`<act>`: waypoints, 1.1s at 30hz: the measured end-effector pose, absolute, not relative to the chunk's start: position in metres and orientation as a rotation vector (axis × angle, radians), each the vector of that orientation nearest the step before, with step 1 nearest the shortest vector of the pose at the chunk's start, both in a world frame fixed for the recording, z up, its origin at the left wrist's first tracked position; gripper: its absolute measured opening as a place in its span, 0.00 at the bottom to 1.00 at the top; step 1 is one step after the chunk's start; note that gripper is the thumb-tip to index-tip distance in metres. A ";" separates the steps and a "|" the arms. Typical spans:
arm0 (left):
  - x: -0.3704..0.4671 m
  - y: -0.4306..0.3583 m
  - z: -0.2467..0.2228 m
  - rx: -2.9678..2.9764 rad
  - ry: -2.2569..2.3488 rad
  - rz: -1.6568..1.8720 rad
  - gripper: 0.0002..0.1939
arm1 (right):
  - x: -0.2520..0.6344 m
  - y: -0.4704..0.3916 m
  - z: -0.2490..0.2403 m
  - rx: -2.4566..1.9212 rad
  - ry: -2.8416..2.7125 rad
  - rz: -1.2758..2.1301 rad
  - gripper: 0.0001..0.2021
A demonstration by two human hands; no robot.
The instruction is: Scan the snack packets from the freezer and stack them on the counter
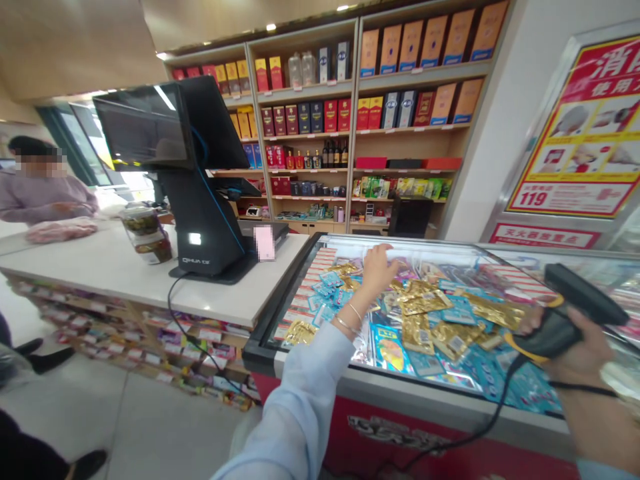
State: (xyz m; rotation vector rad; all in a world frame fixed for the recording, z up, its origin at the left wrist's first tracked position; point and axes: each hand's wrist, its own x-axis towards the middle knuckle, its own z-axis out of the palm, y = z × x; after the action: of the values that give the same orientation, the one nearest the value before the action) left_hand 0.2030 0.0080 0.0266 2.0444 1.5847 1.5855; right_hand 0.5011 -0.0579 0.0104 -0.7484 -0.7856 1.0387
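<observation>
Left hand (380,270): the fingers are bent and slightly apart, reaching over the packets. Whether the tips touch or pinch anything cannot be told. A bangle (349,320) sits on the wrist behind them.

Right hand (587,343): the fingers are wrapped around the grip of a black scanner (585,293) with yellow trim, its head above the hand. A black cable (506,393) runs from the grip, down and left of these fingers.

Below and around the left fingers lie many gold packets (423,297) and blue packets (457,310), loosely heaped and overlapping. They spread rightward toward the right fingers. Whether they rest on glass or beneath it cannot be told. The framed cabinet (400,389) bearing them has a red front, nearer the camera than the left fingers.

Left of the left fingers stands a pale counter (220,300). It bears a black terminal (210,233) with tilted screens, a pink item (265,243), blurred, and a lidded container (149,237). At the counter's far left is a person (45,190), beside a pinkish bundle (61,230).

Beyond the left fingers rise shelves (305,137) of boxes and bottles. A red and yellow poster (580,143) hangs beyond the right fingers.
</observation>
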 end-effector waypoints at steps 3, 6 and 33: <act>0.146 0.006 0.041 2.007 1.640 1.729 0.15 | 0.468 -0.048 0.017 -0.673 -0.945 1.073 0.13; 0.093 0.002 0.045 1.951 1.736 1.813 0.13 | 0.428 -0.045 0.020 -0.589 -1.012 1.155 0.14; 0.022 0.011 -0.072 1.876 2.535 0.643 0.32 | 0.268 -0.002 -0.058 -0.633 -1.154 1.721 0.17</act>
State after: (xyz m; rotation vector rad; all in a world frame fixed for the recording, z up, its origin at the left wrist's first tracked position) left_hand 0.0217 0.0106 -0.0725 1.8764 2.5350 0.6434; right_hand 0.2682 -0.0016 -0.0578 -0.6328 -1.1545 1.7207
